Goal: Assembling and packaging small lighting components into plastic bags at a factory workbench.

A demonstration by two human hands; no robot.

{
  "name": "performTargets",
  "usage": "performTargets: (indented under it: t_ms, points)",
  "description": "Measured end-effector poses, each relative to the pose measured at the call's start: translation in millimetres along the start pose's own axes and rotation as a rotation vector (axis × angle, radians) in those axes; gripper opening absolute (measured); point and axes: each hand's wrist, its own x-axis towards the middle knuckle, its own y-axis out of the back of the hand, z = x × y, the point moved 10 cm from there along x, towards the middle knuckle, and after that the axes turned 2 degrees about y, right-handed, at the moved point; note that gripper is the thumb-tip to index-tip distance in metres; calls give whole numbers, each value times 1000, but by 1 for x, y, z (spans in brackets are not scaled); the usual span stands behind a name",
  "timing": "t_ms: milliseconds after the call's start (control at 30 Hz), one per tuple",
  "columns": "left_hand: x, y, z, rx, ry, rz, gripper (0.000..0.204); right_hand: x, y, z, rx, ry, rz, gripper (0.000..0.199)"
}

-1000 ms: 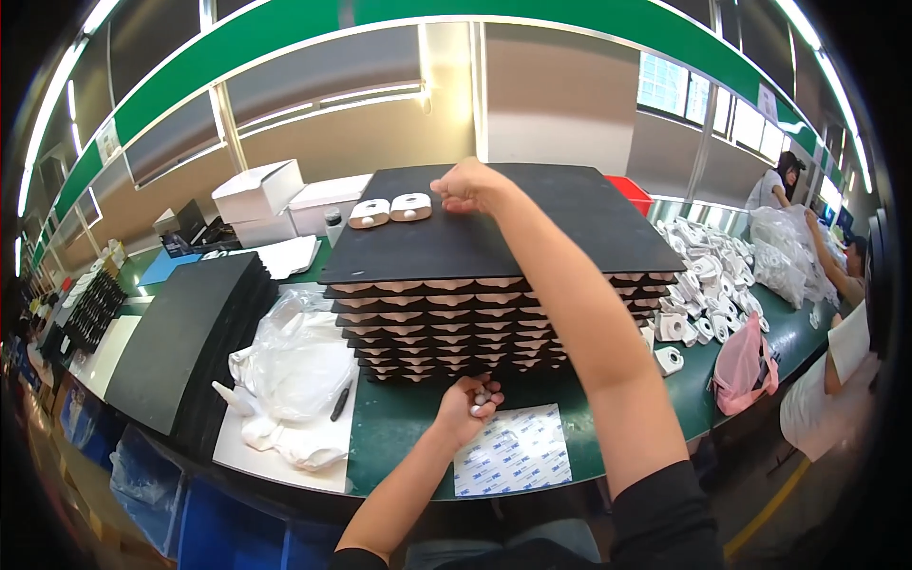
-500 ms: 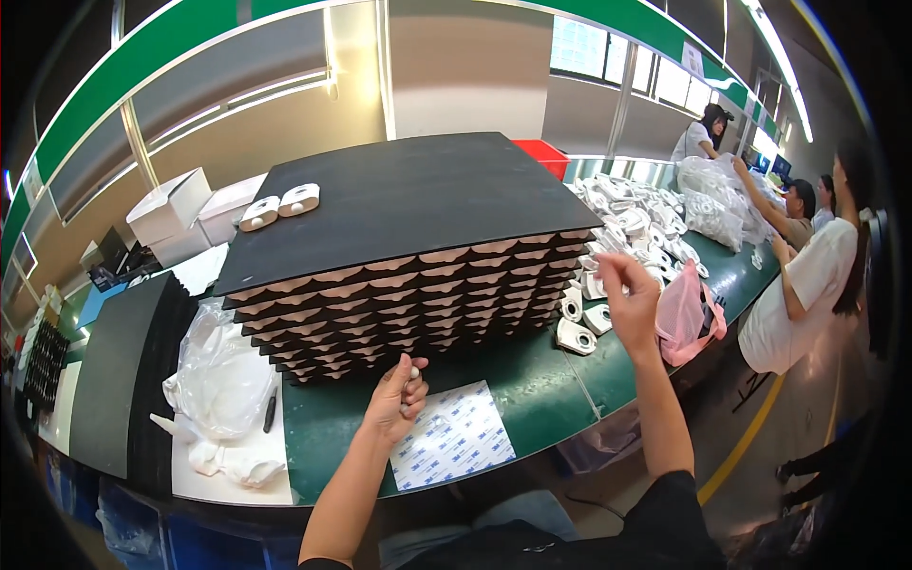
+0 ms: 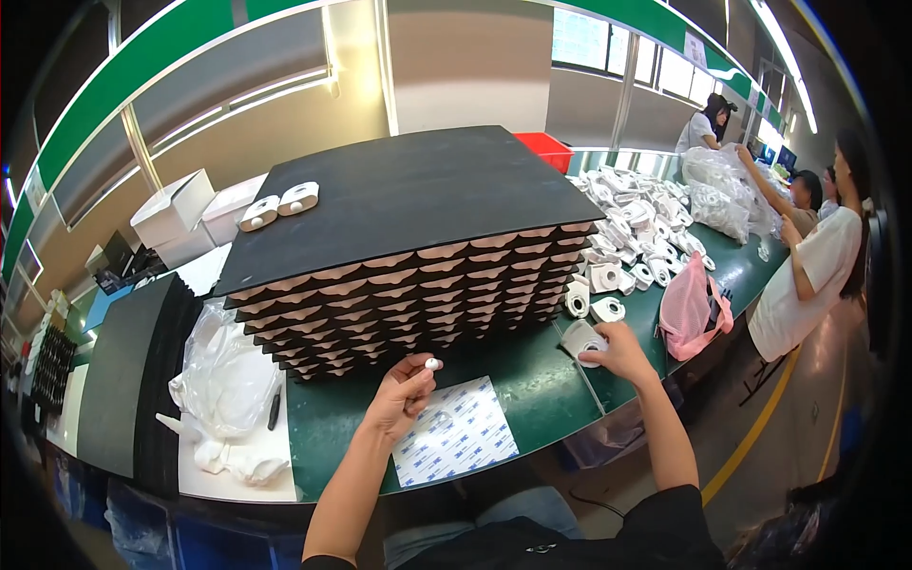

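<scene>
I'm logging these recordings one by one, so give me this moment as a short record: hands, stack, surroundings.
Left hand: pinches a small white rounded piece at the fingertips
Right hand: grips a white plastic housing near the table edge
Centre: layered stack of black boards, two white housings on top, toward its left
Front: blue-printed white sheet on the green table
Right: heap of white housings; pink mesh bag
Left: clear plastic bag; black pen
</scene>
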Motion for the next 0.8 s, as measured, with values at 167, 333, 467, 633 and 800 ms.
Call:
performTargets:
  t_ms: [167, 333, 467, 633, 800]
  points:
    - [0, -7, -1, 6, 52, 14, 25, -16, -24, -14, 462, -85, -81, 19]
    - [0, -9, -2, -5, 80, 51, 25, -22, -48, -52, 1218, -234, -117, 24]
    - [-1, -1, 1, -13, 41, 72, 22, -20, -53, -108, 995, -18, -130, 15]
    - [3, 8, 3, -66, -2, 86, 21, -27, -85, -161, 1130, 108, -273, 10]
    - [1, 7, 4, -80, 1, 92, 21, -42, -124, -166, 1148, -2, -365, 18]
